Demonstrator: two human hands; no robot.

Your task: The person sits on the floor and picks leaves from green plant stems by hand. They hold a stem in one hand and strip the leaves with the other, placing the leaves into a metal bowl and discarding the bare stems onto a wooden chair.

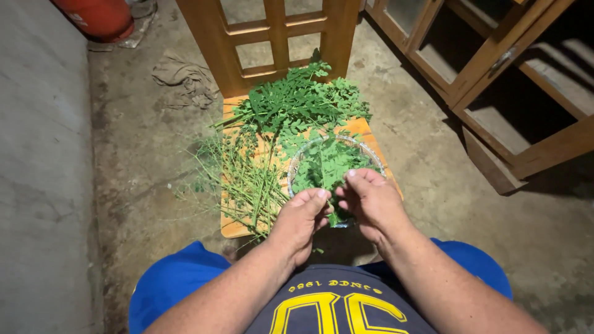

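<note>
your left hand (301,218) and right hand (370,201) pinch a leafy sprig (334,216) together, fingers closed on it, held right over the near rim of the bowl (297,162) so leaves drop in. bare stems (247,182) lie left; the leafy pile (297,102) sits far.

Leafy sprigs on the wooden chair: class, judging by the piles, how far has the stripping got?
Done: the clear bowl already holds picked leaves, and bare stalks lie at the seat's left. In hand: the left hand and right hand pinch one sprig over the bowl. Left: a big pile of leafy sprigs by the chair back.
</note>
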